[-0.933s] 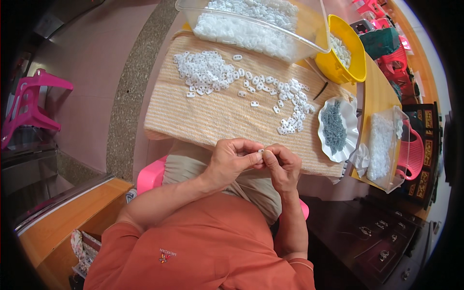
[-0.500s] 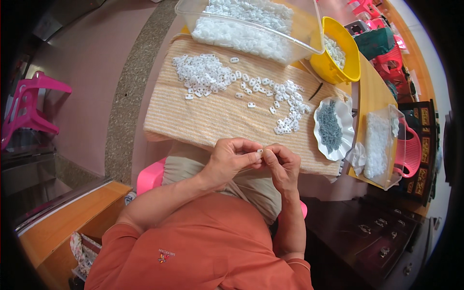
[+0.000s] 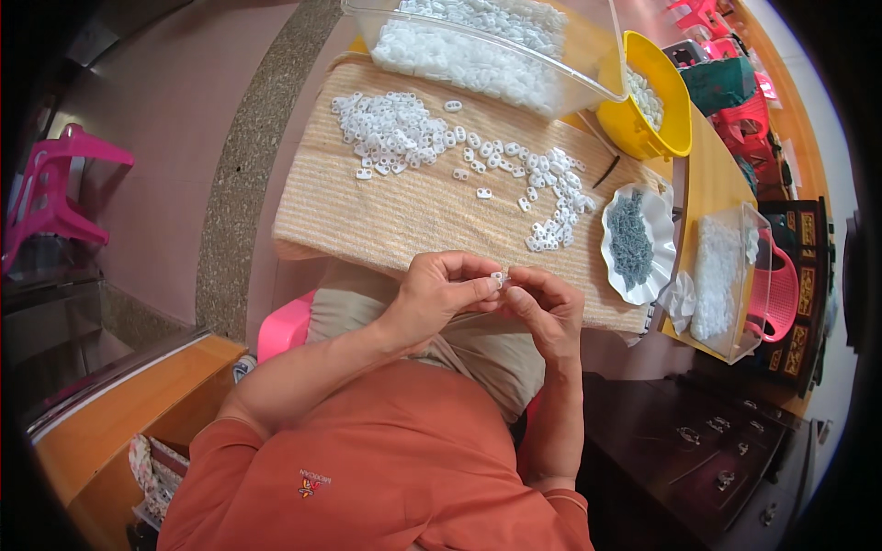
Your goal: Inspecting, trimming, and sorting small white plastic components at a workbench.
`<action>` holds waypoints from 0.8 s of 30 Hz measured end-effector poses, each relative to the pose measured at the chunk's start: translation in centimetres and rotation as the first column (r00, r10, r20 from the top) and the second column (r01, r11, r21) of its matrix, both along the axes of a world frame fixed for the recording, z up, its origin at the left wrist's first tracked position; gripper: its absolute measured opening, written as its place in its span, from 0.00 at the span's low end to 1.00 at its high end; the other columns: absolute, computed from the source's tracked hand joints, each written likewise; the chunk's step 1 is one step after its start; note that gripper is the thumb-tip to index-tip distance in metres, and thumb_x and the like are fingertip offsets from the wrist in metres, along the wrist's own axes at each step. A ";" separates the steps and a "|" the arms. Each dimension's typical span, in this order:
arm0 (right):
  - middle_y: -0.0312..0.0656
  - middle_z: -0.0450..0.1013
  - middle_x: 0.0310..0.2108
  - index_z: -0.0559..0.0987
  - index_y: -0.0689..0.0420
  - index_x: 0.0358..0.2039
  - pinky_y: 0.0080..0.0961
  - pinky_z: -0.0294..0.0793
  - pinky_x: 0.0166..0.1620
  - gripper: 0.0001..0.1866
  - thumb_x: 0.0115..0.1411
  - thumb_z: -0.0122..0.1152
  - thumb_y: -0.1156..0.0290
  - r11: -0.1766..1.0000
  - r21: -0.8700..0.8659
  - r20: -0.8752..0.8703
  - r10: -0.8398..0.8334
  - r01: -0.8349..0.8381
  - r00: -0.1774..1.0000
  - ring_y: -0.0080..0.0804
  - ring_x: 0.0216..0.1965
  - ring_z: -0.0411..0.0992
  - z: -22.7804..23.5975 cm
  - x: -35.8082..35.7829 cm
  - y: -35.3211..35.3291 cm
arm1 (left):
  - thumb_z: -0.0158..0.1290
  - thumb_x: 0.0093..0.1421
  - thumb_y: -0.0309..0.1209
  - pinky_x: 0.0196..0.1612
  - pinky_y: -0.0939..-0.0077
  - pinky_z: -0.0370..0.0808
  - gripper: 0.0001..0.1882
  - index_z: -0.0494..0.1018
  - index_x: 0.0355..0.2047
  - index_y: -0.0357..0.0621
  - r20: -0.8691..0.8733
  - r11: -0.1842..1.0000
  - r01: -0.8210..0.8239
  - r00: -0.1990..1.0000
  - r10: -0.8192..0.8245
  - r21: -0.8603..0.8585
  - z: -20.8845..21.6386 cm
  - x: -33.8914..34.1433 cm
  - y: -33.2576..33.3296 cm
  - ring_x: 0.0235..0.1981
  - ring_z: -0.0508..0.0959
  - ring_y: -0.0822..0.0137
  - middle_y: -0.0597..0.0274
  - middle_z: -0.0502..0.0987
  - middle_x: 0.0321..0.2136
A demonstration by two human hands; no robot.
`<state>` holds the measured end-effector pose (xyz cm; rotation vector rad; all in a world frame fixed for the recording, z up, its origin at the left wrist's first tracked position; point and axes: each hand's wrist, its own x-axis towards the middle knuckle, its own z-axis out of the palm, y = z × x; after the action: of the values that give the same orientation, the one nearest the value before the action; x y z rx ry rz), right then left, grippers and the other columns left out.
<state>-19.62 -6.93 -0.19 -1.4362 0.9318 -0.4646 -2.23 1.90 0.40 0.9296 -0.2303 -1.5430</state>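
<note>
Above my lap, at the towel's near edge, my left hand (image 3: 450,292) is closed in a pinch on a small white plastic piece with holes (image 3: 497,276). My right hand (image 3: 548,310) is curled right beside that piece, thumb and fingers almost together; what sits between its fingertips is too small to make out. Beyond the hands, similar white two-holed pieces lie on the striped towel (image 3: 367,216), in a large heap (image 3: 390,129) at the left and a looser cluster (image 3: 559,197) at the right. A white fluted dish (image 3: 663,241) of tiny grey parts (image 3: 630,241) stands to the right.
A clear plastic bin (image 3: 588,78) full of white pieces stands at the far side, beside a yellow bucket (image 3: 675,115). Farther right is another clear box (image 3: 749,275) with white contents. A thin dark-tipped tool (image 3: 606,172) lies near the bucket. A pink stool (image 3: 64,193) is at left.
My right hand has shifted slightly right, its fingers loosening from the left fingertips, so the white piece shows more. My left hand stays nearly in place. The view has shifted a little.
</note>
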 end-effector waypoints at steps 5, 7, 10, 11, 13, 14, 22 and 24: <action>0.39 0.77 0.35 0.79 0.63 0.40 0.21 0.73 0.41 0.12 0.56 0.62 0.72 0.999 -0.039 0.005 0.001 -0.001 1.000 0.23 0.37 0.74 -0.2 0.1 0.1 | 0.55 0.59 0.22 0.39 0.78 0.81 0.09 0.74 0.40 0.33 -0.012 1.000 0.003 1.000 -0.003 -0.004 -0.2 0.0 0.0 0.35 0.78 0.72 0.59 0.78 0.35; 0.39 0.77 0.34 0.79 0.62 0.40 0.20 0.73 0.40 0.12 0.55 0.62 0.73 0.999 -0.027 -0.018 -0.022 0.022 1.000 0.23 0.36 0.74 -0.1 0.2 0.2 | 0.55 0.58 0.22 0.39 0.78 0.80 0.09 0.75 0.40 0.33 -0.014 1.000 0.001 1.000 -0.002 -0.012 -0.4 -0.1 0.1 0.34 0.79 0.72 0.59 0.78 0.35; 0.39 0.77 0.34 0.79 0.62 0.40 0.19 0.73 0.39 0.11 0.56 0.62 0.73 0.999 -0.048 0.002 -0.019 0.019 1.000 0.22 0.35 0.73 0.0 0.4 0.3 | 0.56 0.58 0.22 0.39 0.79 0.80 0.09 0.75 0.40 0.33 -0.003 1.000 0.006 1.000 -0.006 -0.029 -0.4 -0.1 0.1 0.34 0.79 0.72 0.59 0.78 0.34; 0.39 0.77 0.34 0.79 0.62 0.40 0.19 0.73 0.39 0.11 0.56 0.62 0.73 0.999 -0.049 0.002 -0.018 0.018 1.000 0.22 0.35 0.73 0.0 0.5 0.3 | 0.56 0.58 0.22 0.38 0.79 0.79 0.10 0.75 0.40 0.33 0.012 0.999 0.013 1.000 -0.012 -0.037 -0.4 0.0 0.1 0.33 0.79 0.72 0.59 0.78 0.34; 0.38 0.77 0.32 0.79 0.62 0.38 0.19 0.73 0.38 0.10 0.56 0.62 0.74 0.996 -0.083 0.013 -0.018 0.019 1.000 0.21 0.34 0.73 0.0 0.7 0.4 | 0.56 0.58 0.22 0.38 0.80 0.79 0.10 0.74 0.41 0.32 -0.001 0.999 0.011 1.000 -0.011 -0.047 -0.3 0.1 0.1 0.33 0.79 0.72 0.58 0.78 0.34; 0.38 0.77 0.32 0.79 0.62 0.38 0.19 0.73 0.38 0.10 0.56 0.62 0.74 0.996 -0.083 0.012 -0.017 0.018 1.000 0.21 0.34 0.73 0.2 0.9 0.5 | 0.55 0.59 0.22 0.37 0.82 0.79 0.11 0.74 0.42 0.30 -0.012 0.998 0.011 1.000 -0.012 -0.055 -0.2 0.1 0.1 0.32 0.79 0.72 0.57 0.78 0.34; 0.35 0.76 0.28 0.80 0.60 0.34 0.18 0.71 0.35 0.08 0.58 0.60 0.70 0.998 -0.066 -0.059 -0.020 0.017 0.998 0.19 0.31 0.72 0.3 1.1 0.7 | 0.56 0.58 0.22 0.39 0.78 0.79 0.09 0.74 0.40 0.32 0.041 1.000 -0.002 0.999 0.003 -0.012 0.0 -0.1 0.1 0.33 0.78 0.72 0.59 0.78 0.34; 0.35 0.76 0.28 0.80 0.60 0.34 0.19 0.71 0.35 0.08 0.58 0.60 0.70 0.997 -0.072 -0.076 -0.025 0.020 0.997 0.20 0.31 0.72 0.2 1.1 0.7 | 0.56 0.58 0.22 0.39 0.78 0.80 0.09 0.74 0.40 0.32 0.034 1.000 -0.004 0.999 0.004 -0.015 0.1 -0.1 0.1 0.33 0.78 0.72 0.59 0.78 0.35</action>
<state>-18.55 -6.20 0.00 -1.5187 1.0026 -0.4657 -2.37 2.01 0.46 0.9449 -0.2642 -1.5206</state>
